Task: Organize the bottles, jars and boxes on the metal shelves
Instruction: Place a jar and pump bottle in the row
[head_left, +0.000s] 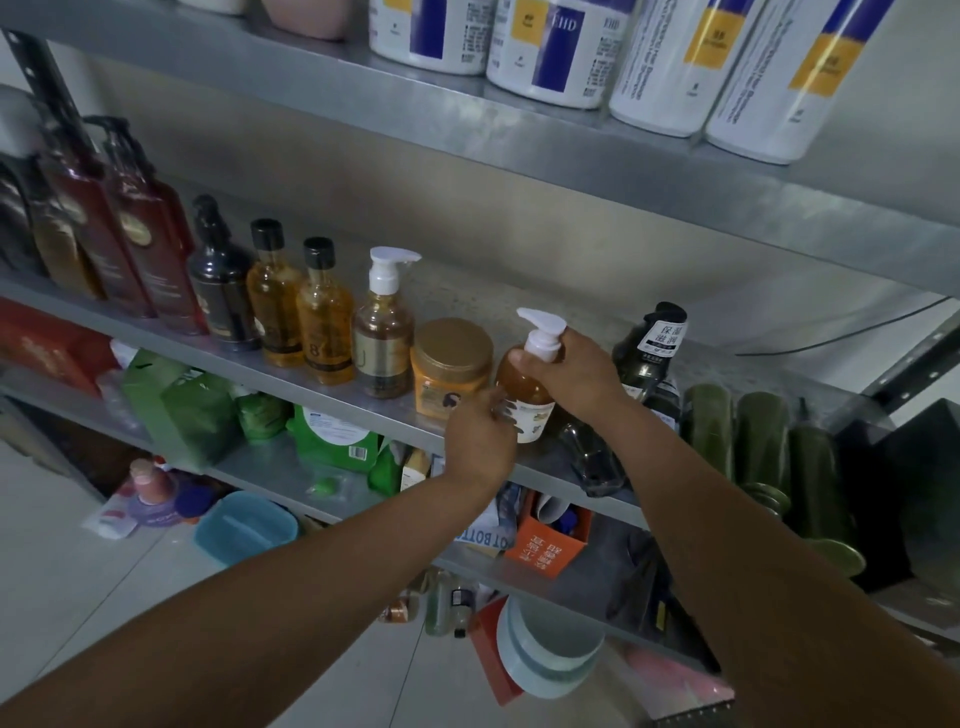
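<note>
Item in hand: amber pump bottle (524, 395), centre of the frame, on the middle shelf (467, 291), in the gap between the gold-lidded jar (452, 364) on its left and a dark bottle with a white label (649, 353) on its right.
Long axis: close to upright, white pump on top, nozzle pointing to the upper left of the frame.
Base contact: hidden behind the left hand, so seating on the shelf cannot be confirmed.
Right hand (571, 371): reaches in from lower right and is clamped round the neck just under the pump, wrist above the bottle's shoulder. It is the controlling hand.
Left hand (480, 441): comes from lower left, fingertips reaching the bottle's lower body at the label. Whether it grips or only steadies cannot be told.
Governing relation: the bottle lies directly between the hands, top and bottom. The jar just beside it sets the line of the row.
Judgement: the bottle is being set or turned into line with the row. Its closeness to the jar calls for a small, straight adjustment.
</note>
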